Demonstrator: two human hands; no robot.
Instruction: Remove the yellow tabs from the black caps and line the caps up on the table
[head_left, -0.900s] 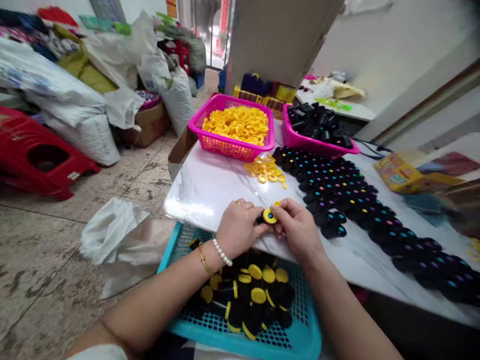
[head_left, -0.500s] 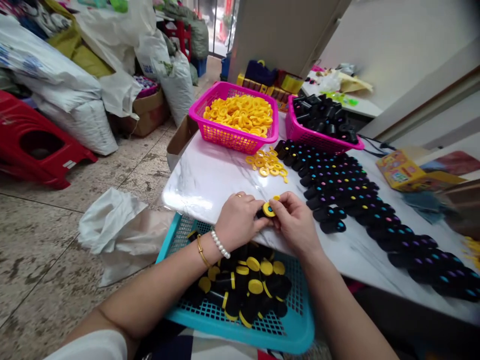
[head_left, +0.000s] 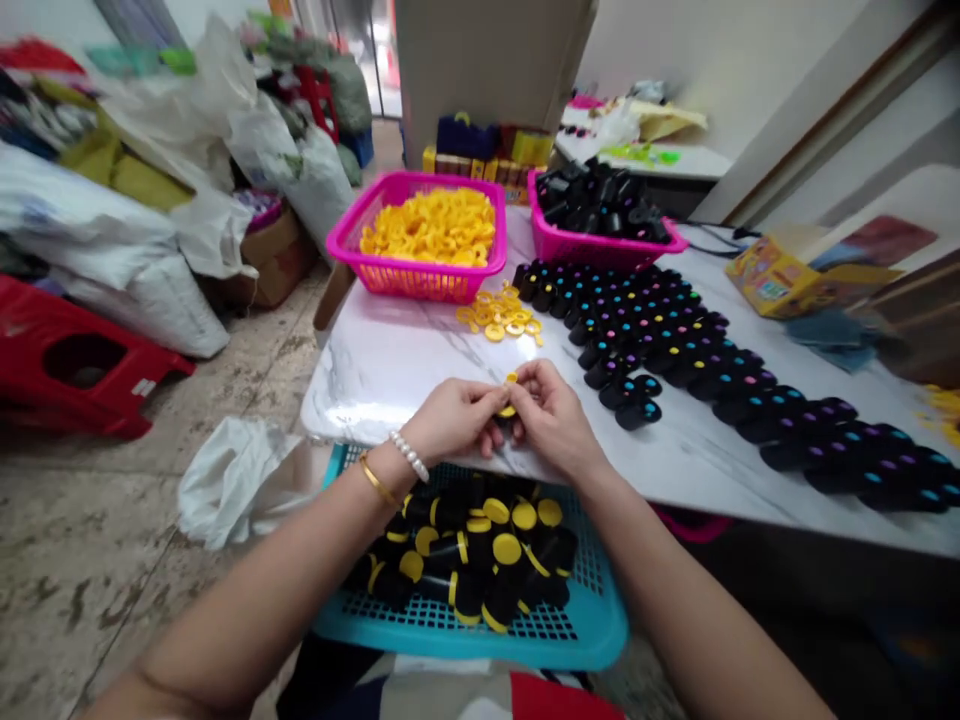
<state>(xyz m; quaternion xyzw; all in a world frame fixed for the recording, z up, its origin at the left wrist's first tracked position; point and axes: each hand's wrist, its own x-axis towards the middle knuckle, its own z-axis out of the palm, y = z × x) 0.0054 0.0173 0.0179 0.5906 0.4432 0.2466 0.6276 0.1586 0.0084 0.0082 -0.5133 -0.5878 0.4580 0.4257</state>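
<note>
My left hand (head_left: 457, 412) and my right hand (head_left: 553, 415) meet above the near edge of the table. Between them is a small black cylinder with a yellow ring (head_left: 508, 410), mostly covered by my fingers. Both thumbs press at the ring, and a bit of yellow shows above them. Below my wrists is a blue basket (head_left: 592, 640) holding many black cylinders with yellow ends (head_left: 507, 548). Loose yellow rings (head_left: 499, 315) lie on the table beyond my hands. To the right stand rows of black cylinders (head_left: 637, 410) with coloured dots on top.
A pink basket (head_left: 420, 283) of yellow rings and a pink basket (head_left: 592, 250) of black parts stand at the back of the marble-patterned table (head_left: 390, 370). A yellow box (head_left: 776, 280) is at right. White sacks (head_left: 150, 260) and a red stool (head_left: 75, 350) are at left.
The view has swung right. My hands have closed in around the piece; both thumbs now cover the ring, whose blue centre showed before.
</note>
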